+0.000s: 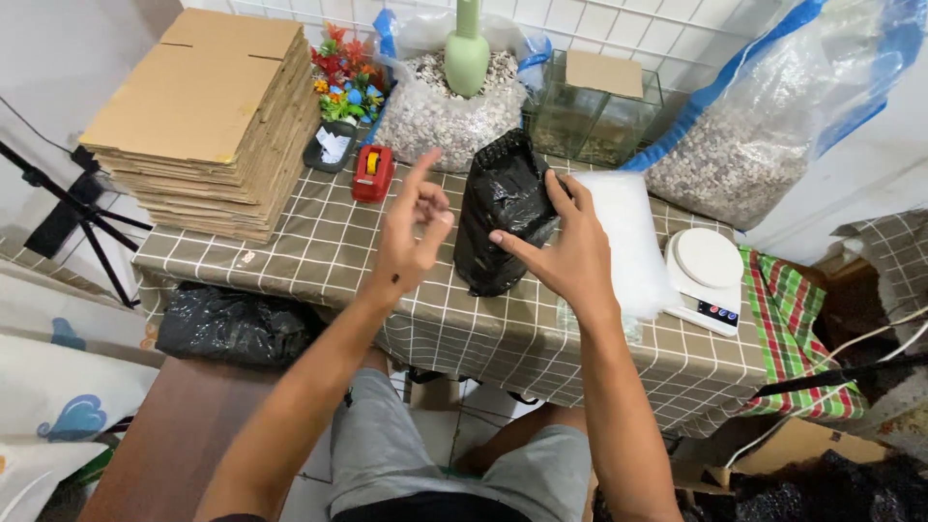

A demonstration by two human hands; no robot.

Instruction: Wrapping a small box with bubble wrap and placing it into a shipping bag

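Near first: the person sits w/ knees in grey shorts (387, 454) at 6 o'clock, just under the table edge. The left hand (411, 227) is up in the air at about 10 o'clock from the knees, fingers loose and spread, holding nothing. The right hand (565, 246) is at 12 o'clock, fingers spread flat and pressed on the side of the black bag (498, 208), touching it but not pinching. The bag stands up on the checked tablecloth (319, 251) in the middle of the table, betw. both hands. To do this bit well, I think the right hand should hold the bag steady & upright so it can't tip, and the left should come in slow to the crinkly top. The bag is shiny, soft plastic, bumpy & full. Just right of it lies a white foamy sheet (628, 232), then a small round white scale (706, 266) at 3 o'clock. Left, a little red tape holder (372, 174). Farther, at 10 o'clock, a tall stack of flat brown cardboard (208, 126). Far back at 12: a clear bag of small pebbles (435, 111) w/ a pale green bottle (467, 53) in it, and a glass tank (594, 116). At 2 o'clock, another big pebble sack (744, 145).
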